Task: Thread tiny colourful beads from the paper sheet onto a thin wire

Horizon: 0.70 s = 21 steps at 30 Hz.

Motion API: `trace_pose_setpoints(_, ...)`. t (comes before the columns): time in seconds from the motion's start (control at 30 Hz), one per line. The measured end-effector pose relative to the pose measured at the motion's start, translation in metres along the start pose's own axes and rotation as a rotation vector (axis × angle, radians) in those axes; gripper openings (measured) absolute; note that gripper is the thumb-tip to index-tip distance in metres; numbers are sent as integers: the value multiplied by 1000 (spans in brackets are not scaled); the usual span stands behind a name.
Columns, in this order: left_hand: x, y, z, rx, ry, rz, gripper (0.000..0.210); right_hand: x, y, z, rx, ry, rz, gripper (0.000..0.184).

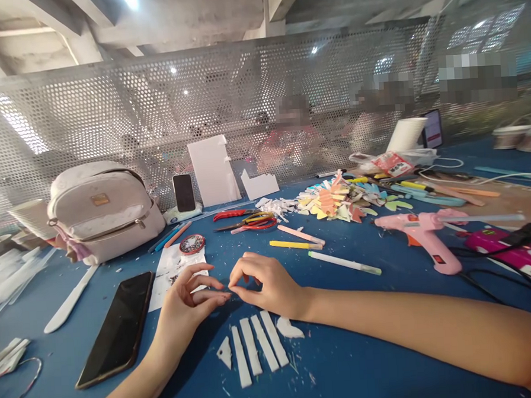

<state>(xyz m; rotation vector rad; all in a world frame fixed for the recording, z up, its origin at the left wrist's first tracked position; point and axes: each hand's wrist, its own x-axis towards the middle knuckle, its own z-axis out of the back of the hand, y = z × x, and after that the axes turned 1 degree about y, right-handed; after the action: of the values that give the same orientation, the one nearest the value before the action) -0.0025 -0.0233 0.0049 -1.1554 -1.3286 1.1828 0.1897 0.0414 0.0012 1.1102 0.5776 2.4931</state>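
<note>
My left hand (193, 295) hovers over the blue table, its thumb and a finger pressed together at the tips. Facing it, my right hand (265, 284) pinches thumb against forefinger. The fingertips of both hands nearly meet; whatever they hold is too small to make out. Just below my hands lie several white foam strips (250, 345) side by side. At their left is a small white triangle (225, 352) with a dark dot, and at their right a white notched piece (290, 328). White paper (163, 281) with a round red-rimmed container (192, 244) lies behind my left hand.
A phone (116, 328) and a white plastic knife (70, 301) lie left, before a backpack (101, 213). Markers (344, 262), scissors (253, 222) and a scrap pile (332, 198) are beyond my hands. Right are a pink glue gun (421, 232) and a power strip (508, 251).
</note>
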Motion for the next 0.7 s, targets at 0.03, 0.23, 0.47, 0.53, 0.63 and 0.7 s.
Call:
trace_pose_setpoints(0.03,0,0,0,2,-3,-2,51,0,0,0,-3,-1,0,7)
trace_pose_setpoints(0.23,-1,1,0,-17,7,0,50,0,1,0,-3,-33,10,8)
trace_pose_setpoints(0.47,0,1,1,-11,20,10,52,0,1,0,6,-41,5,8)
trace_pose_setpoints(0.53,0,0,0,-5,14,9,52,0,1,0,7,-39,-1,8)
trace_pose_setpoints(0.63,0,0,-1,-6,4,6,52,0,1,0,3,-33,-6,8)
trace_pose_setpoints(0.7,-1,-1,-1,-10,0,9,52,0,0,0,0,-32,-8,8)
